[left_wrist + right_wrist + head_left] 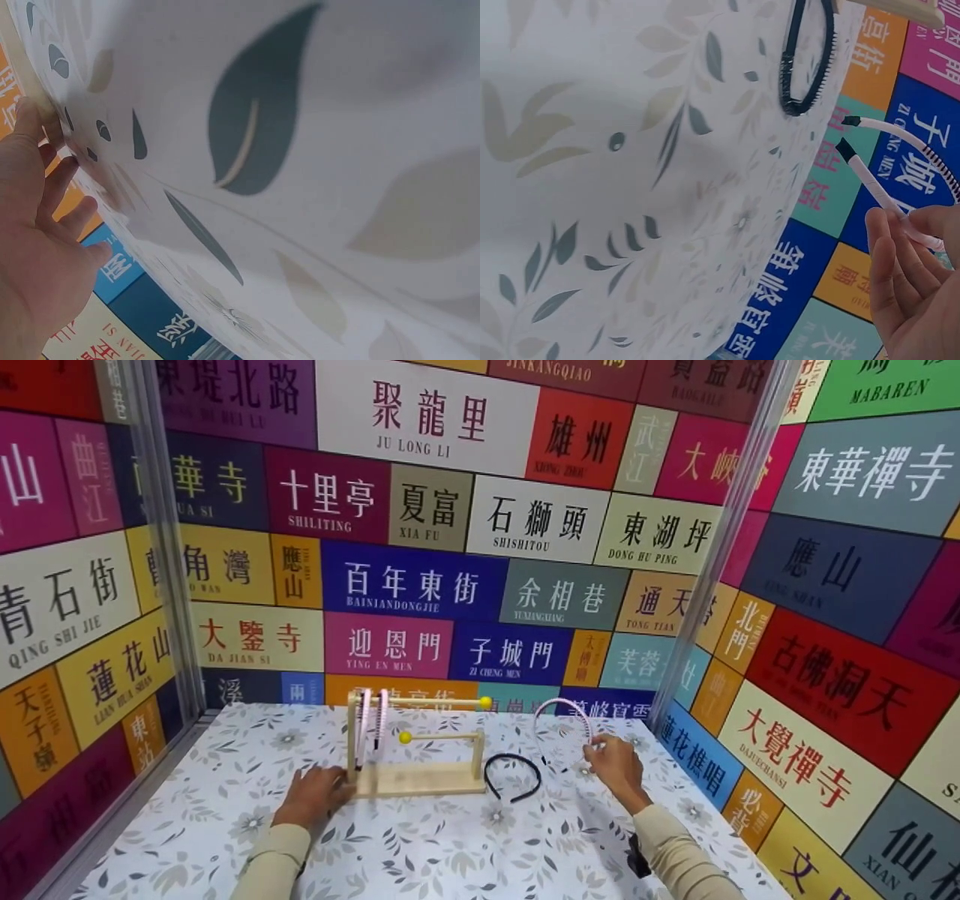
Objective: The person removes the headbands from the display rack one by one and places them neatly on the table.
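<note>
A light wooden stand (420, 780) has two horizontal rods, each tipped with a yellow ball. Two pink headbands (384, 720) hang at the left end of its upper rod. At the stand's left end, my left hand (313, 799) grips the base edge; the left wrist view has its thumb and index finger (56, 184) at the wood. My right hand (619, 769) pinches a pale pink headband (562, 705) by one arm, holding it raised right of the stand. In the right wrist view its dark tips and toothed inner side show above the fingers (885, 277).
A black headband (512, 757) lies on the table between the stand and my right hand. The table (420, 855) has a white cloth with grey leaf print. Walls of coloured panels with lettering (412, 585) rise behind and at both sides.
</note>
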### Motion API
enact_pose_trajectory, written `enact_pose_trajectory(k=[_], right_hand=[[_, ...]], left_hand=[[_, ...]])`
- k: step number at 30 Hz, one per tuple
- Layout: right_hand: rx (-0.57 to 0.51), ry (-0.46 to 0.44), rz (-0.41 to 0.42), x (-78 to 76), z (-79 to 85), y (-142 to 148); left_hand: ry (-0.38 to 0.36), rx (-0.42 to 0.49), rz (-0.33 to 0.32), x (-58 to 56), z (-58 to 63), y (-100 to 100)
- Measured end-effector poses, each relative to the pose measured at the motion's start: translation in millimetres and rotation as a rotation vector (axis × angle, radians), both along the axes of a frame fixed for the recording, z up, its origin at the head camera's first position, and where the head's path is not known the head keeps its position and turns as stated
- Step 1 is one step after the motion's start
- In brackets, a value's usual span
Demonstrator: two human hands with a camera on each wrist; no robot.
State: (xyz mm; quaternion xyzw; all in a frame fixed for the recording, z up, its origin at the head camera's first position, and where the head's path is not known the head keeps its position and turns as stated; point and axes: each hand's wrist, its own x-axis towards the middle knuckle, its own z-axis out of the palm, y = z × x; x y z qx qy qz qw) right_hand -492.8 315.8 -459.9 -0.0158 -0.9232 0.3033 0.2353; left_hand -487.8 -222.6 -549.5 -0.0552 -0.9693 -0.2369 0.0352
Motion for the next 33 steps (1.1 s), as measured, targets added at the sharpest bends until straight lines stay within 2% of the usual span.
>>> enact_pose_trajectory(k=[5, 11, 16, 26, 33], right_hand=[[0.021, -0.013, -0.004, 4.5, -14.1, 8], [0.023, -0.058, 0.015, 10.8, -26.6, 14], [0.009, -0.12, 0.002, 13.2, -31.6, 18], [-0.013, -0.161, -0.011, 7.5, -44.9, 26], [-0.036, -0.174, -0.033, 10.1, -50.0, 28]], left_hand=[[-0.01, 0.005, 0.002, -0.3, -0.5, -1], [0.041, -0.045, -0.017, 4.3, 2.6, 1], [0.033, -0.036, -0.014, 5.3, 3.4, 3], [0.013, -0.011, 0.005, 0.4, -1.7, 1], [0.011, -0.013, 0.018, 4.7, -2.1, 2]])
